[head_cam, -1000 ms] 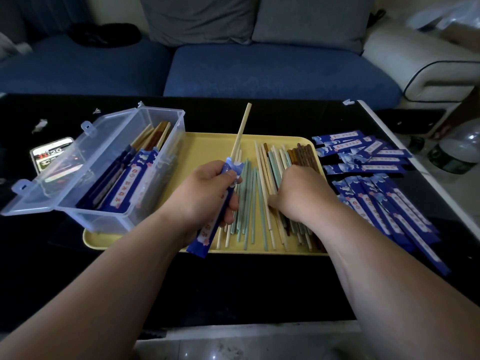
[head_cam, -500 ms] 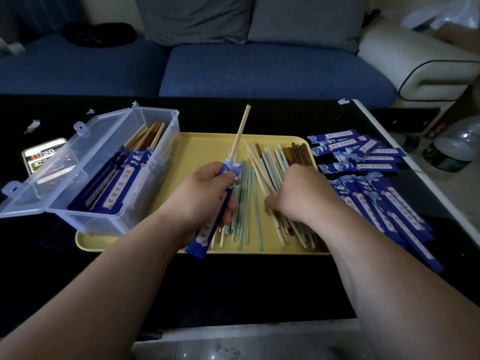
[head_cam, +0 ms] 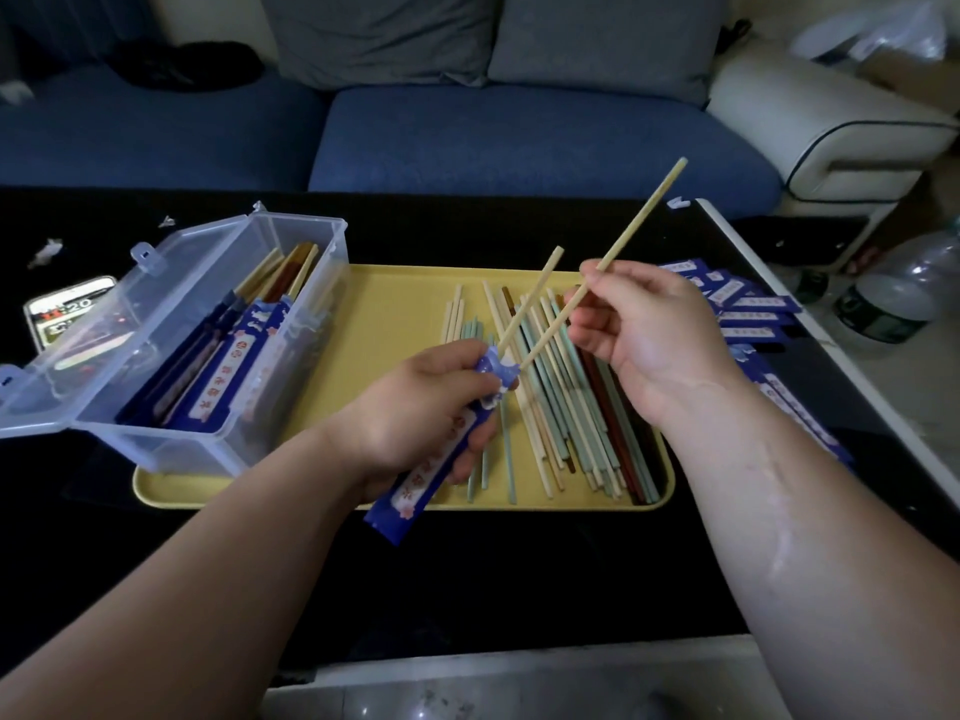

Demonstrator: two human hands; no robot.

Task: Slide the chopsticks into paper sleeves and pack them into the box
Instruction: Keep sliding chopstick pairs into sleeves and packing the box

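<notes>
Here our left grip [head_cam: 415, 413] clasps a blue paper sleeve [head_cam: 415, 485] holding one chopstick [head_cam: 530, 298]; our right grip [head_cam: 654, 335] pinches a second chopstick [head_cam: 644, 210], its tip at the sleeve's mouth.

Head camera looks forward-down, close above tray [head_cam: 374, 314].

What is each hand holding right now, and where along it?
Left hand grips the blue paper sleeve near its open top end. Right hand pinches a pale chopstick about midway along.
</notes>
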